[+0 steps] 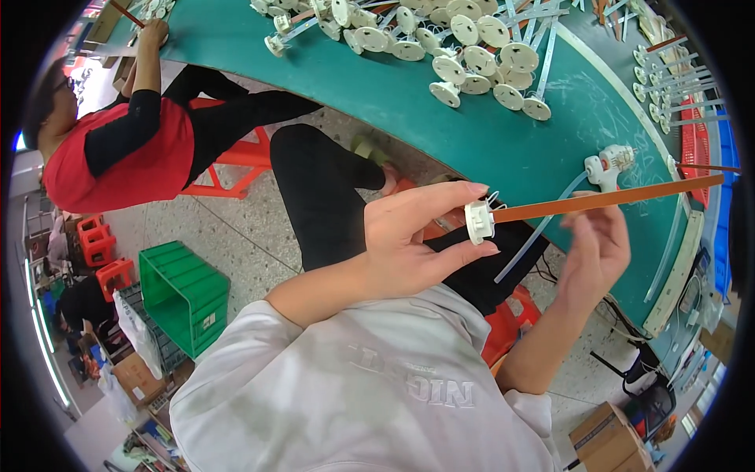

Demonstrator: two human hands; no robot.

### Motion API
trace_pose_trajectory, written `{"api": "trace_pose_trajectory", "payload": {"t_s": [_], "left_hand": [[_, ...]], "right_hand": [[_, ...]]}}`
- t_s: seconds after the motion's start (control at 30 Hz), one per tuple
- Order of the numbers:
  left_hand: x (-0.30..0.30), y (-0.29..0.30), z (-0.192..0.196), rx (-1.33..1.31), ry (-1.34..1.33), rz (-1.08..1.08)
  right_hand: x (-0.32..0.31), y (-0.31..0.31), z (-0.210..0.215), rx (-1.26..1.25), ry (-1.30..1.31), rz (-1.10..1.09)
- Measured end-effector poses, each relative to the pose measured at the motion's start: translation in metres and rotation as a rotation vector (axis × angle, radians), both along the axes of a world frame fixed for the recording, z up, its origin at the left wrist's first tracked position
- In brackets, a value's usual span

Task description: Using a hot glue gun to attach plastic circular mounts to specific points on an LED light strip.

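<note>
My left hand [413, 232] pinches a small round white plastic cap [476, 223] between thumb and fingers. A thin wire loop [493, 200] stands out from the cap. From the cap a long flat brown strip [535, 210] runs to the right, rising slightly. My right hand [596, 248] is beneath and behind the strip, slightly blurred, with its fingers curled in; whatever lies in them is hidden. Just beyond that hand, a white plastic fitting [607, 167] lies on the green table [578, 130]. A translucent strip [543, 228] runs from the fitting past the table edge.
Many white round parts with strips [472, 63] are heaped at the table's far side. More stand at the right beside a red basket [694, 141]. A co-worker in red [126, 157] sits at the left. A green crate [185, 295] is on the floor behind.
</note>
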State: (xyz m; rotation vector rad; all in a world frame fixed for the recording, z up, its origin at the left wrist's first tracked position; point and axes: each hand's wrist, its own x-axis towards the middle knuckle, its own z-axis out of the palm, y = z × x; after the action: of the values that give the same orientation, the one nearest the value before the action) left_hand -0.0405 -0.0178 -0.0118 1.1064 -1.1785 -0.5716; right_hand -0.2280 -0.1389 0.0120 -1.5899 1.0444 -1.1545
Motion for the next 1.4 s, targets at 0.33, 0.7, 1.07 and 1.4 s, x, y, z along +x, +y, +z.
{"api": "trace_pose_trajectory", "payload": {"t_s": [0.33, 0.7, 1.07, 1.4], "left_hand": [[0.005, 0.002, 0.011, -0.149, -0.281, 0.083], [0.012, 0.008, 0.016, 0.051, -0.017, -0.169], [0.005, 0.007, 0.007, 0.306, 1.104, -0.574], [-0.005, 0.007, 0.003, 0.262, 0.649, -0.286]], "right_hand": [[0.038, 0.049, 0.026, 0.343, -0.314, 0.279], [0.045, 0.059, 0.035, 0.331, -0.190, 0.149], [0.042, 0.049, 0.024, 0.234, -0.226, 0.323], [0.045, 0.043, 0.020, 0.237, -0.195, 0.094]]}}
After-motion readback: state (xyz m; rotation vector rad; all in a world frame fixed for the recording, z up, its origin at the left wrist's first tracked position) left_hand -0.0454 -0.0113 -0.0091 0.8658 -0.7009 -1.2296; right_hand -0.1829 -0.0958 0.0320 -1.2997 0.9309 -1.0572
